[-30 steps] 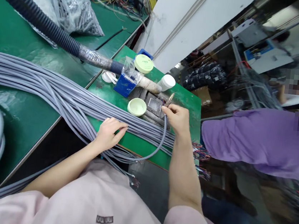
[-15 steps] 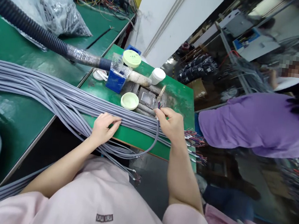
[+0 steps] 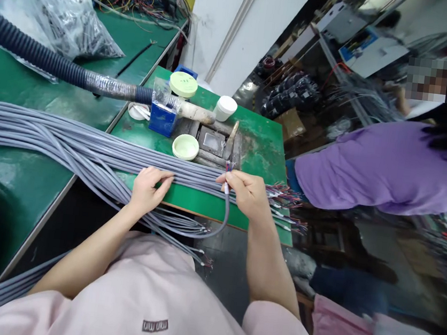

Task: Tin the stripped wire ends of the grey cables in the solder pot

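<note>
R hand (image 3: 247,194): pinches one grey cable (image 3: 224,210) nr stripped end; keep tips upright.
L hand (image 3: 146,191): fingers flat, pressing cable bundle (image 3: 88,147); hold steady.

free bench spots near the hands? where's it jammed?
Bare green right of the metal block, toward the bench's right edge. Another patch lies between the black hose and the grey cables. Crowded: tubs and blue box by the block; cables under both hands.
</note>
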Motion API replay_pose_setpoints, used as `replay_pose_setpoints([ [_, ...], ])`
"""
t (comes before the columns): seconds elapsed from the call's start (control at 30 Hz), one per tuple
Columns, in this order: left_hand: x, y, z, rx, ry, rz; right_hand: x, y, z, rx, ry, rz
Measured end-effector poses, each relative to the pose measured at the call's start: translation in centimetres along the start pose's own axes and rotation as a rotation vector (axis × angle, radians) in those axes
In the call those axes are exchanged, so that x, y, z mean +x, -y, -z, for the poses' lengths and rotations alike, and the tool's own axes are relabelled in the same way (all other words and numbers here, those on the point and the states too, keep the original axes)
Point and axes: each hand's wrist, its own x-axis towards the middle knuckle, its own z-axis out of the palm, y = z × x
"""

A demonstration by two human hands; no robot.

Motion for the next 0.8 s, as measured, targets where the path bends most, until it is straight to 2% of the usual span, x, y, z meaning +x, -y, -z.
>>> replay_pose_setpoints([
  [0.4, 0.2, -0.2, 0.0, 0.031, -0.001, 0.002, -0.9, -0.3, 0.1, 0.095, 0.007, -0.038],
  [0.53, 0.1, -0.2, 0.2, 0.012, -0.005, 0.012, -3.6, -1.5, 1.6, 0.077, -0.065, -0.101],
  [0.6, 0.1, -0.3, 0.2, 0.017, 0.01, 0.02, -6.3, -3.2, 2.7, 0.08, -0.118, -0.171],
  [0.67, 0.1, -0.5, 0.0, 0.049, 0.047, 0.002, -9.5, -5.7, 3.7, 0.051, -0.113, -0.294],
  [0.8, 0.2, -1.7, -1.3, 0.144, 0.196, -0.106, -15.2, -10.2, 4.1, -0.346, 0.043, -0.736],
])
